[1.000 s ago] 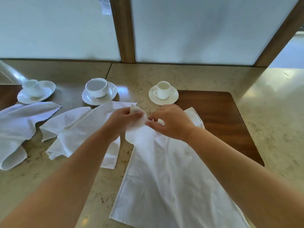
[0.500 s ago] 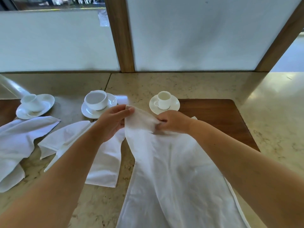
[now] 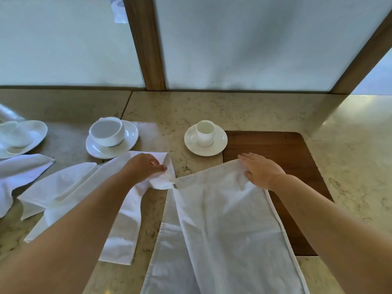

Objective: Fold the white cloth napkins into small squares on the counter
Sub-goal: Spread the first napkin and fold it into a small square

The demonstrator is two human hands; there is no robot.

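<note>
A long white cloth napkin (image 3: 224, 225) lies stretched toward me across the marble counter (image 3: 191, 107), its right side over a dark wooden inlay (image 3: 282, 149). My left hand (image 3: 144, 166) pinches the napkin's far left corner, which is bunched and twisted. My right hand (image 3: 261, 168) rests flat, fingers together, on the far right corner and presses it down. A second white napkin (image 3: 70, 194) lies rumpled under my left forearm. A third napkin (image 3: 17, 172) is heaped at the left edge.
Three white cups on saucers stand along the back: a small one (image 3: 205, 136) just beyond the napkin's far edge, a wide one (image 3: 109, 132) behind my left hand, another (image 3: 19, 134) far left. Frosted glass panels with a wooden post (image 3: 146, 43) close off the back.
My hands have moved apart, spreading the napkin's far edge wide. The right hand went from gripping the cloth to lying flat on its right corner; the left still holds the left corner.
</note>
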